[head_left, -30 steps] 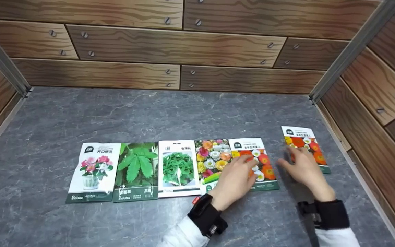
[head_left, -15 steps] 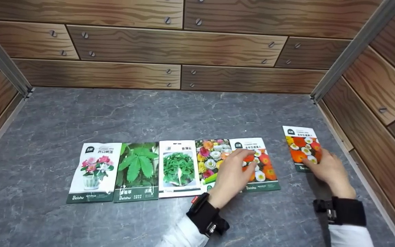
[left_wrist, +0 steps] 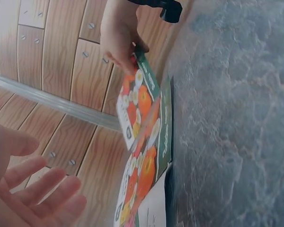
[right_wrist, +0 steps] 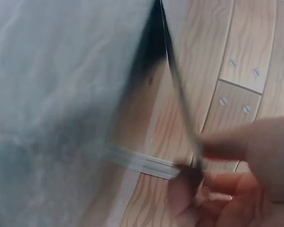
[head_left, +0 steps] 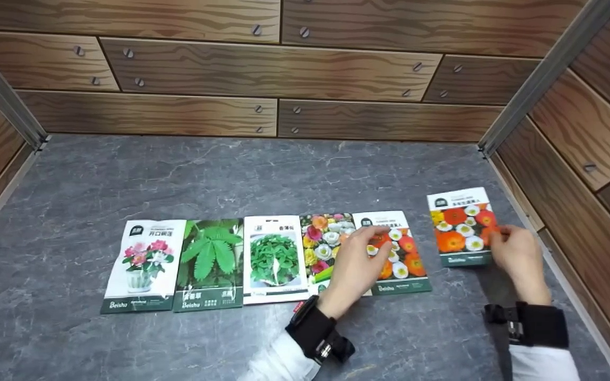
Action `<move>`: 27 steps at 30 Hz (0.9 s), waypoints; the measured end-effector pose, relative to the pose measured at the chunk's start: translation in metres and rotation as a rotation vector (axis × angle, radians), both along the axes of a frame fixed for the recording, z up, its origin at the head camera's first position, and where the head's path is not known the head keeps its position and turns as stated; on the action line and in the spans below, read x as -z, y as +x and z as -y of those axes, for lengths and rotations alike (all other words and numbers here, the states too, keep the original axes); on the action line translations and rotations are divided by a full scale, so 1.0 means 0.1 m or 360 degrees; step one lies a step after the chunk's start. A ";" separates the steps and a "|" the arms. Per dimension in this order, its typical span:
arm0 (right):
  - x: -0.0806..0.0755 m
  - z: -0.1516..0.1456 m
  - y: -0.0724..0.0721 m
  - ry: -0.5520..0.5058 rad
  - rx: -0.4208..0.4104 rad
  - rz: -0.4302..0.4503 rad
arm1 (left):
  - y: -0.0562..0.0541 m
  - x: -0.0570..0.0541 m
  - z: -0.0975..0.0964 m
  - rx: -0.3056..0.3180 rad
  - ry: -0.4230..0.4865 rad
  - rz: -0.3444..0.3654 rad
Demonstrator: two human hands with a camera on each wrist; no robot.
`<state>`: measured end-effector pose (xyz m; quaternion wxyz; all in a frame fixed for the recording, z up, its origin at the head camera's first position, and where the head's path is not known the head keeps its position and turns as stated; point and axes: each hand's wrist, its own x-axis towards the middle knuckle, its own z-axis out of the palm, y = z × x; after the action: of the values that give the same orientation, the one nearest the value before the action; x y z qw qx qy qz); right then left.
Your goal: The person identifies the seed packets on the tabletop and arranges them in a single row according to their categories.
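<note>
My right hand (head_left: 519, 253) pinches the right edge of a seed packet (head_left: 461, 230) with orange and white poppies. The right wrist view catches that packet (right_wrist: 181, 97) edge-on between thumb and fingers, tilted up from the table. My left hand (head_left: 353, 267) hovers over the right end of a row of packets with its fingers relaxed, holding nothing. Beneath it lie a matching poppy packet (head_left: 412, 264) and a packet of mixed flowers (head_left: 322, 241), both partly covered. In the left wrist view the held packet (left_wrist: 141, 97) overlaps the row's poppy packet (left_wrist: 149, 172).
Leftward the row continues with a leafy herb packet (head_left: 276, 262), a green leaf packet (head_left: 212, 259) and a pink potted-flower packet (head_left: 143, 264), edge to edge on the grey marbled table (head_left: 220, 174). Wood-patterned panels (head_left: 278, 69) wall the back and both sides.
The right hand has moved right onto the separate poppy packet and taken hold of its edge, then lifted and shifted it slightly left. The left hand has stayed nearly in place.
</note>
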<state>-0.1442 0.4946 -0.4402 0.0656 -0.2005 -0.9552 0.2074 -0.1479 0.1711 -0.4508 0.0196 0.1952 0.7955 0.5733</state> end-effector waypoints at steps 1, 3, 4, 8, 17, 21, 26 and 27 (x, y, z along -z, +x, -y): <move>-0.02 0.01 -0.01 -0.0034 0.0016 -0.0055 | 0.00 0.01 0.00 0.0010 0.0044 0.0021; -0.06 0.06 -0.02 -0.0099 0.0041 -0.0143 | 0.00 0.02 0.01 0.0029 0.0144 0.0072; -0.08 0.08 -0.02 -0.0131 0.0049 -0.0159 | -0.01 0.02 0.01 0.0036 0.0194 0.0106; -0.21 0.24 -0.01 -0.0328 0.0050 -0.0194 | -0.03 0.02 0.02 0.0024 0.0355 0.0223; -0.34 0.84 -0.02 -0.0864 -0.0166 -0.0279 | -0.04 -0.01 0.05 -0.0051 0.0439 0.0419; -0.34 1.03 -0.01 -0.0954 -0.0214 -0.0257 | -0.04 -0.01 0.06 -0.0040 0.0501 0.0443; -0.34 1.13 0.01 -0.1016 -0.0219 -0.0245 | -0.04 0.00 0.06 -0.0093 0.0505 0.0412; -0.34 1.14 0.02 -0.1022 -0.0219 -0.0240 | -0.04 0.01 0.06 -0.0102 0.0516 0.0413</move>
<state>-0.1424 0.3806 -0.4067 0.0554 -0.1300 -0.8449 0.5160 -0.1523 0.1655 -0.4514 0.0720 0.0950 0.6894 0.7145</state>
